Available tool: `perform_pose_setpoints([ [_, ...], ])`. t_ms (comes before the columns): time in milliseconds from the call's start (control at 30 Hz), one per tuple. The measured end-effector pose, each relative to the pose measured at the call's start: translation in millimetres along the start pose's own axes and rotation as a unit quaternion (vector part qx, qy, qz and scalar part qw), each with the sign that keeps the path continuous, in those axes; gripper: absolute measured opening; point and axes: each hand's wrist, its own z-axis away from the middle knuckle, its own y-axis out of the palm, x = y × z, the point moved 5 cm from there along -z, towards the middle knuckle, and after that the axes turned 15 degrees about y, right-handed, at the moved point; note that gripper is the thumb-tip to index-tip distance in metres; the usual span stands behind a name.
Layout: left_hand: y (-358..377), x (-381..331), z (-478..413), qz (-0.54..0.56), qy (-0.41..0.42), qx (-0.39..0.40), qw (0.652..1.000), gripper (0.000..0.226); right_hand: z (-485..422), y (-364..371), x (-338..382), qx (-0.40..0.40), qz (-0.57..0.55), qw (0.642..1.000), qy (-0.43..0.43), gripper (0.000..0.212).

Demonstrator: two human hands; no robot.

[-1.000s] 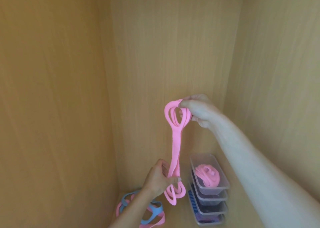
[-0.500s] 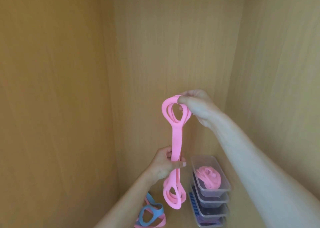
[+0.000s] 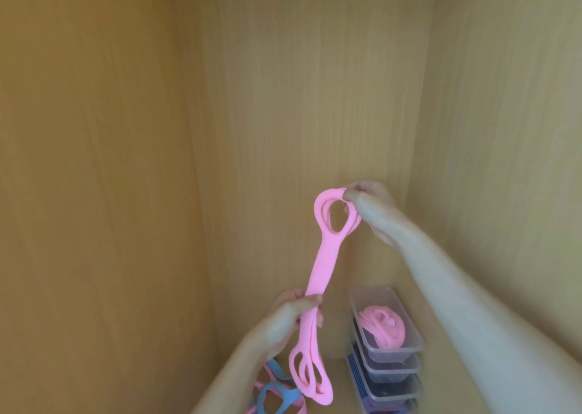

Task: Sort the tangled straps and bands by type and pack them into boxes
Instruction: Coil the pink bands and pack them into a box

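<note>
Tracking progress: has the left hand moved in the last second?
Yes, slightly up. The left hand, gripping the pink strap, was level with the pink coil in the top clear box; now level with its far rim.

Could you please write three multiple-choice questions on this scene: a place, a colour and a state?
1. Where is the stack of boxes relative to the held strap? A) left of it B) above it C) right of it
2. What colour is that strap? A) blue B) pink C) green
3. Who holds it? A) both hands B) one hand C) neither hand
1 C: the boxes sit at its right. 2 B: pink throughout. 3 A: the right hand pinches the top loop, the left hand grips the middle.
</note>
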Motion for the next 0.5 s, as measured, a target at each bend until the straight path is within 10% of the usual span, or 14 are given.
perform_pose_setpoints([
  [500,-47,-64,-4,-0.076,0.122,-0.172,0.974,0.032,11,-20,-135,-0.021,-0.063,0.981,0.183,0.008],
])
